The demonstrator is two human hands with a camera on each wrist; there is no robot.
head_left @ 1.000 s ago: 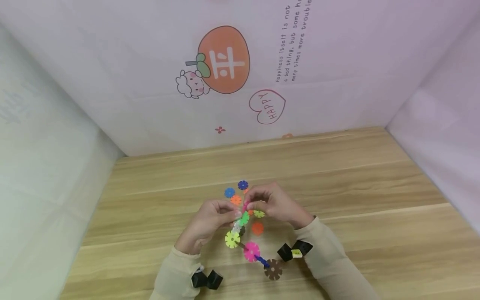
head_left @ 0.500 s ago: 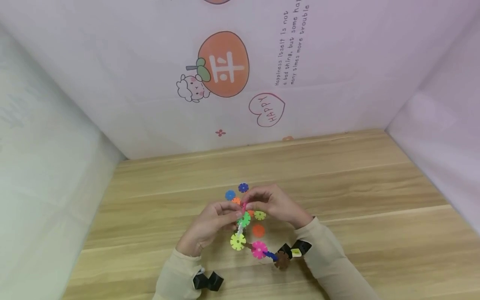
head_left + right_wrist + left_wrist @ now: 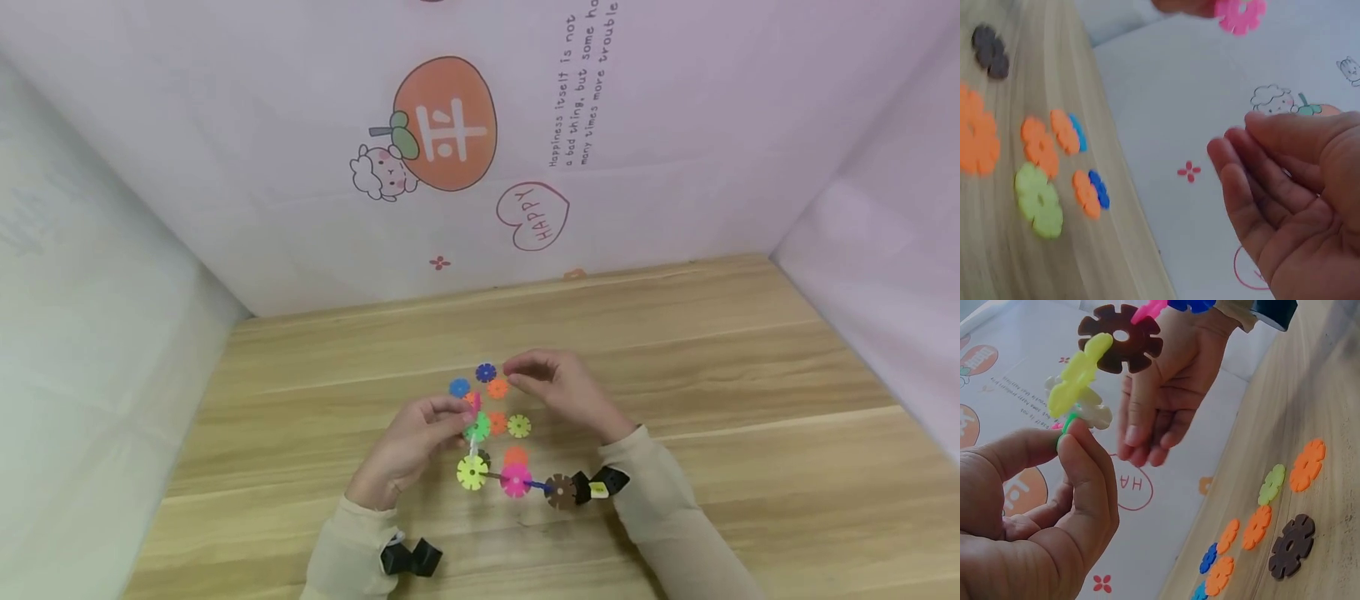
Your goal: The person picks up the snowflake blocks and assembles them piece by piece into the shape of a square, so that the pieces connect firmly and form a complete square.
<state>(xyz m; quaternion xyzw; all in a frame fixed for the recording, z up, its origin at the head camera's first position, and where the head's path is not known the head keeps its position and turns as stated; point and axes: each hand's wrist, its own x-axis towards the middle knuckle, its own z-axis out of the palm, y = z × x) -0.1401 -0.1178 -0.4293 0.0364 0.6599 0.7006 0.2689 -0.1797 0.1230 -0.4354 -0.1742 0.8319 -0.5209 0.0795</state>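
My left hand [image 3: 408,450] pinches the green notched plastic disc [image 3: 480,428] of a chain of interlocked snowflake discs, between thumb and fingers. A pink disc [image 3: 476,403] stands on edge at the chain's far end, beside the fingertips. From the green disc the chain runs through a white disc [image 3: 472,451], a yellow disc [image 3: 472,473], a brown one, a pink one [image 3: 516,481] and a blue one to a brown disc [image 3: 560,492]. My right hand [image 3: 566,393] holds nothing; its fingers [image 3: 1241,194] are loosely bent, near the loose discs.
Loose discs lie on the wooden table [image 3: 675,350]: a dark blue disc [image 3: 486,372], a light blue disc [image 3: 459,387], several orange ones, a yellow-green disc [image 3: 519,426] and a dark brown disc [image 3: 1291,546]. A printed white cloth wall [image 3: 637,208] rises behind the table.
My right hand has let go of the pink disc and moved away, up and to the right. My left hand keeps its pinch, and the chain's near part has swung upward.
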